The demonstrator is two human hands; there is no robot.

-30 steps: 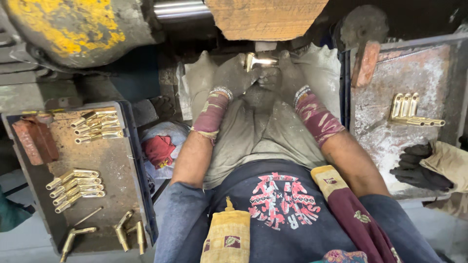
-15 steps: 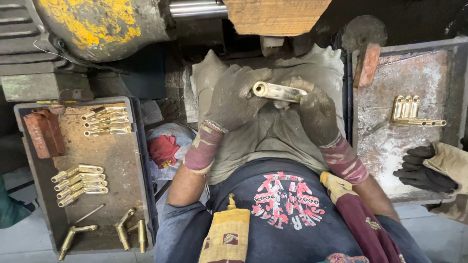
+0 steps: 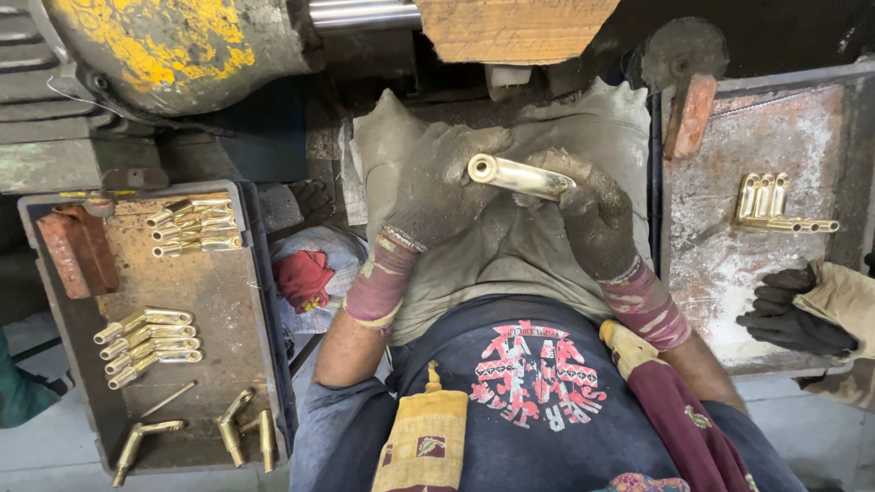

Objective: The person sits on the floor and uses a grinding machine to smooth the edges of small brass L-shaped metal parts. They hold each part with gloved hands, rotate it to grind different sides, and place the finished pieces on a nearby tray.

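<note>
2 gloved hands, left hand [image 3: 437,187] and right hand [image 3: 592,219], on brass tube [image 3: 519,176], trays [image 3: 255,301] alongside.

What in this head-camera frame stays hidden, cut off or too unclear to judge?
- Brass fitting: its far end is buried in the right hand, head view.
- Left hand: the glove hides the fingers' grip.
- Yellow machine: cut off by the top edge.
- Another person's black glove: cut off by the right edge.
</note>
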